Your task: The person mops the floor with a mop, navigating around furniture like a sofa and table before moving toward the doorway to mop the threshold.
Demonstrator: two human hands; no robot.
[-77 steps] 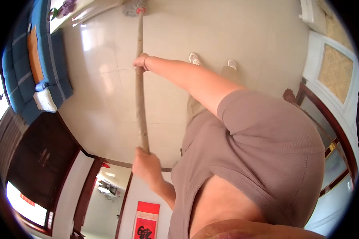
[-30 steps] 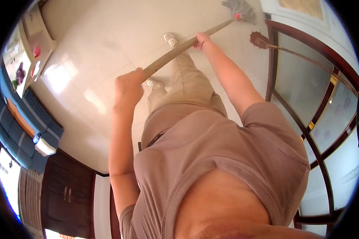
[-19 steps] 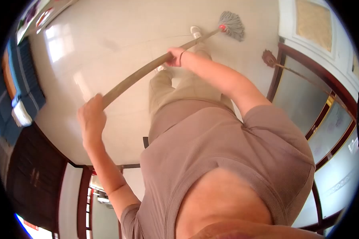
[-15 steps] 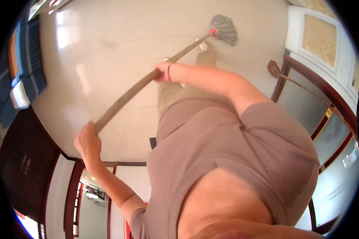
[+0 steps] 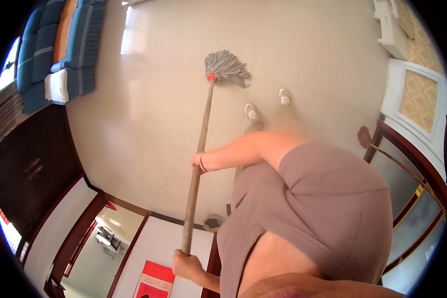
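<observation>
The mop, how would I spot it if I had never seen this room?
Look at the shiny pale tiled floor in the middle. A long wooden stick runs down across it to a bundle of grey strings, the mop, just beyond two white shoes. Only it has a small red collar where stick meets strings.

Bare tiled floor (image 5: 149, 114) open around the mop head (image 5: 226, 67), blue sofa (image 5: 59, 44) far left, broom (image 5: 382, 149) right

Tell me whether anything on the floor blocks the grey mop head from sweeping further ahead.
Nothing visible does. The grey string mop head rests on bare glossy cream floor tile; the blue sofa stands well off to one side, and the white shoes are behind it.
</observation>
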